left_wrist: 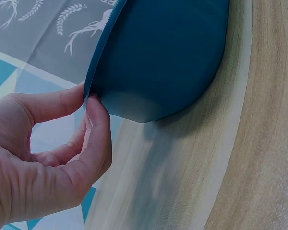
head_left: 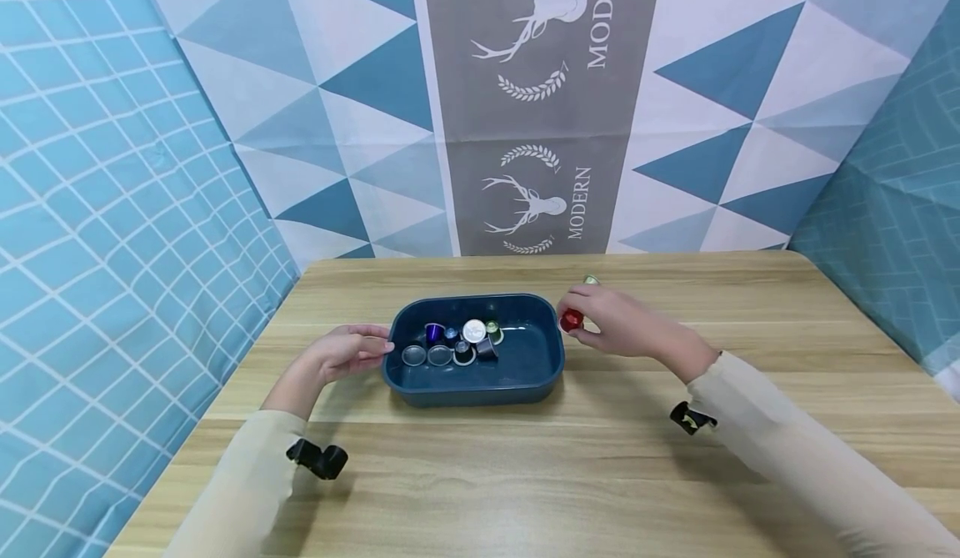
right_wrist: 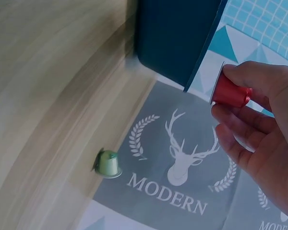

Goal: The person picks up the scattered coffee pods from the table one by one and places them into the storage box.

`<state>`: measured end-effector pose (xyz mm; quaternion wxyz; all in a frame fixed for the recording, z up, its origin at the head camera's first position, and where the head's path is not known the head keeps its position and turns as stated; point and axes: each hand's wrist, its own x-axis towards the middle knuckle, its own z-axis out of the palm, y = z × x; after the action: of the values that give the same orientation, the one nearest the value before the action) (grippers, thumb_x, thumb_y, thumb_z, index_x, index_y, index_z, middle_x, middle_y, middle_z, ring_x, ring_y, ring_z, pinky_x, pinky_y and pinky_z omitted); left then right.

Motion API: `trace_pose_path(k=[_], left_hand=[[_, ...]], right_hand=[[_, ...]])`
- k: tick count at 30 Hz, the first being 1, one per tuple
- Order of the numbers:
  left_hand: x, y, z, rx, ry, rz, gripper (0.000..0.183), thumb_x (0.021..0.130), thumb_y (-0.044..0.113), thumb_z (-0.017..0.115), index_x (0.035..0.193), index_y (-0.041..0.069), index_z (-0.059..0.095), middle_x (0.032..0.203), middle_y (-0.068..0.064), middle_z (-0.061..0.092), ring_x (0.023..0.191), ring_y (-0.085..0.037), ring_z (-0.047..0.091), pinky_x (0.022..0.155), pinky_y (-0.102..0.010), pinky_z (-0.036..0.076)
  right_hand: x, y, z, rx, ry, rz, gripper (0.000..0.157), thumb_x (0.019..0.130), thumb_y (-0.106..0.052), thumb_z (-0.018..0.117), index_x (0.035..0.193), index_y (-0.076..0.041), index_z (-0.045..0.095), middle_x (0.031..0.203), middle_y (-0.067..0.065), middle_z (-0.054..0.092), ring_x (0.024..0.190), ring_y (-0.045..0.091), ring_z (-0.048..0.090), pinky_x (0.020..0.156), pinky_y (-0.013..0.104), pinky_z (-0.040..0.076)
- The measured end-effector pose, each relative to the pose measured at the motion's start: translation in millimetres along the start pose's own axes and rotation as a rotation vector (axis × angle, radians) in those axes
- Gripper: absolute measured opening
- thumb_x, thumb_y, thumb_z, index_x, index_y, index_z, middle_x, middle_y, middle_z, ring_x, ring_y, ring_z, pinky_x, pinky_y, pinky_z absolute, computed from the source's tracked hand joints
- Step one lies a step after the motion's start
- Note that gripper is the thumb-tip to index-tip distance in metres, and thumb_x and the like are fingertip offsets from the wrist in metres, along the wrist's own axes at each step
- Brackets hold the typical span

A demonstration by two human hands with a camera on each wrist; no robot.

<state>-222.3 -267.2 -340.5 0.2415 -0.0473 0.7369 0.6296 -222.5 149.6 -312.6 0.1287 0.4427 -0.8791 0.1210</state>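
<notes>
My left hand (head_left: pixel 347 351) pinches the left rim of a dark blue tub (head_left: pixel 472 396) between thumb and fingers, as the left wrist view (left_wrist: pixel 53 158) shows up close. Between the thumb and fingertips of my right hand (head_left: pixel 626 322) is a red coffee capsule (right_wrist: pixel 232 89), held just outside the tub's right end. Inside the tub, mostly left of its middle, lie several coffee capsules, among them a purple one (head_left: pixel 434 334), a light green one (head_left: pixel 493 332) and one with its silver-white lid (head_left: pixel 474 330) facing up.
A light green capsule (right_wrist: pixel 108 163) stands on the wooden table (head_left: pixel 480 475) behind my right hand, partly hidden in the head view. Patterned cloth (head_left: pixel 375 82) hangs behind the table. Blue checked cloth (head_left: pixel 112 208) runs along the left side.
</notes>
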Motion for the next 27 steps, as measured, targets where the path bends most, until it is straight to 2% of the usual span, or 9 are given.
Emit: trace_pose_path(k=[11,16,27], left_hand=[[-2.0,1.1,1.0,0.007,-0.018,0.003,0.053,0.093,0.007,0.058,0.138,-0.011,0.034,0.090,0.006,0.065,0.081,-0.001,0.063,0.076,-0.016,0.055],[-1.8,1.4,0.4,0.017,-0.006,-0.002,0.051,0.093,0.006,0.057,0.137,-0.011,0.035,0.091,0.005,0.064,0.081,-0.002,0.063,0.076,-0.016,0.055],[-1.5,1.5,1.6,0.007,-0.009,-0.011,0.052,0.093,0.006,0.058,0.137,-0.010,0.035,0.086,0.006,0.063,0.080,-0.003,0.062,0.075,-0.016,0.055]], right_hand=[[25,-8,-2.0,0.015,-0.158,-0.024,0.016,0.084,-0.010,0.073,0.098,-0.010,0.065,0.094,0.002,0.063,0.083,0.011,0.057,0.076,0.026,0.055],[40,-15,-5.0,0.006,-0.222,-0.033,0.018,0.083,-0.009,0.073,0.098,-0.009,0.063,0.095,0.004,0.063,0.082,0.013,0.057,0.076,0.027,0.056],[78,-27,-3.2,-0.012,-0.393,0.001,0.017,0.085,-0.011,0.072,0.100,-0.009,0.065,0.099,0.005,0.065,0.087,0.017,0.058,0.082,0.029,0.055]])
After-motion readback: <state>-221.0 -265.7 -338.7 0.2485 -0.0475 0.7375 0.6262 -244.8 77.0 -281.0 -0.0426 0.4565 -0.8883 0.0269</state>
